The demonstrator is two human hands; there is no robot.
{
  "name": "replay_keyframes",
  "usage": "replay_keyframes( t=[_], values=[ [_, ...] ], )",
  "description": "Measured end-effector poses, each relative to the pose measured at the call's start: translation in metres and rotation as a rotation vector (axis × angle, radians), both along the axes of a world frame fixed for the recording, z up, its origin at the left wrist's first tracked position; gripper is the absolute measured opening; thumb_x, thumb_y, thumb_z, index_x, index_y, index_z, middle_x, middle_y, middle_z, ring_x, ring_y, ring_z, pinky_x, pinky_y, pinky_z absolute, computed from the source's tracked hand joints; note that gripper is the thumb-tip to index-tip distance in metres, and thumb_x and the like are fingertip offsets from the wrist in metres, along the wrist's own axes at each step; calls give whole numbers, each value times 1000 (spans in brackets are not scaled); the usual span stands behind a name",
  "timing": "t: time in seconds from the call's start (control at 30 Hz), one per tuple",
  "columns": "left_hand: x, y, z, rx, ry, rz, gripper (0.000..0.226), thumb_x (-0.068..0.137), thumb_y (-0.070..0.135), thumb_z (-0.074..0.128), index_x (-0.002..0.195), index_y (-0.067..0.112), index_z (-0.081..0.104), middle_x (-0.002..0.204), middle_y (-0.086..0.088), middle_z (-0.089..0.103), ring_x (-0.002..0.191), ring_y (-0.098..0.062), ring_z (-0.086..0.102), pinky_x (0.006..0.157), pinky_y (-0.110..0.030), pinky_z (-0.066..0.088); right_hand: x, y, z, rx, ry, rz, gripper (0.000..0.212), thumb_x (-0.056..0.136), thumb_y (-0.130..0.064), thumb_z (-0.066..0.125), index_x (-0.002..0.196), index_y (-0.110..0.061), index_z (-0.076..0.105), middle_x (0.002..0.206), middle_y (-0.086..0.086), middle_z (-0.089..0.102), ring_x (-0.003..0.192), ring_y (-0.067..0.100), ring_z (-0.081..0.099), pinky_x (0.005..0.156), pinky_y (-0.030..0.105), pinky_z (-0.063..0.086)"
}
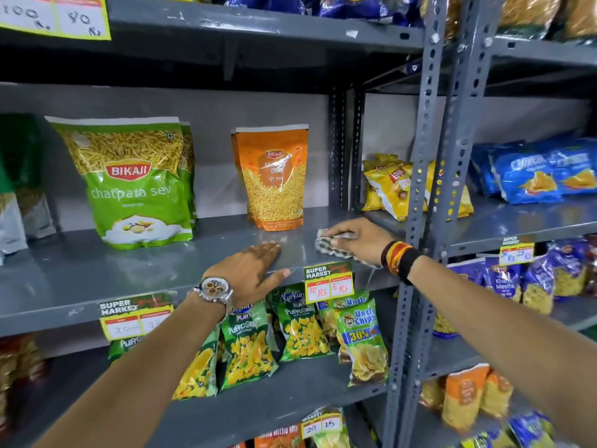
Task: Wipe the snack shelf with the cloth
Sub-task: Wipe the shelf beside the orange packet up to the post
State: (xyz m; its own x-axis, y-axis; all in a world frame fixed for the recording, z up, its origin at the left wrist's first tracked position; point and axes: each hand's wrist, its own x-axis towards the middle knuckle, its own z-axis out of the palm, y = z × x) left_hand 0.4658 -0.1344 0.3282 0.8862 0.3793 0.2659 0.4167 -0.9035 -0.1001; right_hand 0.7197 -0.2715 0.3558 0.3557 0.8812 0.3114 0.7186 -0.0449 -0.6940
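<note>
The grey metal snack shelf [80, 273] runs across the middle of the view. My right hand [358, 238] presses a grey checked cloth [332, 250] flat on the shelf's right end, near the front edge. My left hand [252, 273] lies palm down on the shelf's front lip, fingers spread, holding nothing; a watch is on that wrist. An orange snack pouch [274, 179] stands just behind and left of the cloth. A large green snack bag [135, 182] stands further left.
Slotted grey uprights [452, 156] stand right of the cloth. Price tags [329, 282] hang off the shelf lip. Green and yellow chip packets [290, 331] fill the shelf below. Yellow chip bags [391, 185] and blue packs [542, 173] sit on the neighbouring rack.
</note>
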Motion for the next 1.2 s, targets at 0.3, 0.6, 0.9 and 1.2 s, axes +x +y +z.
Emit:
replay_keyframes(
  t=[0.3, 0.6, 0.9, 1.2],
  values=[
    [-15, 4, 3, 0, 24, 50, 89, 90, 76, 10, 160, 20, 17, 167, 0, 22, 150, -19, 27, 118, -39, 30, 35, 3, 22, -40, -31, -265, 23, 93, -15, 62, 114, -11, 70, 127, 5, 64, 120, 20, 57, 90, 20, 38],
    [-12, 5, 2, 15, 17, 28, 102, 83, 81, -1, 159, 16, 19, 165, -6, 27, 148, -23, 32, 118, -43, 33, -39, 2, 13, -89, -136, 247, 24, 90, -21, 67, 114, -22, 72, 116, -11, 68, 106, -2, 59, 86, 4, 43],
    [-11, 2, 2, 20, 22, 67, 82, 96, 69, 15, 160, 18, 16, 167, -3, 21, 150, -21, 27, 119, -39, 27, 9, 37, 10, -66, -108, -72, 22, 91, -22, 66, 112, -25, 72, 126, -1, 67, 119, 17, 60, 101, 33, 47],
    [-12, 5, 2, 24, 32, 60, 96, 86, 78, 2, 159, 18, 18, 166, -3, 24, 149, -21, 30, 118, -42, 33, -8, 31, 29, -24, -55, 171, 24, 92, -14, 65, 114, -19, 71, 126, -2, 67, 115, 11, 61, 101, 27, 46]
  ],
)
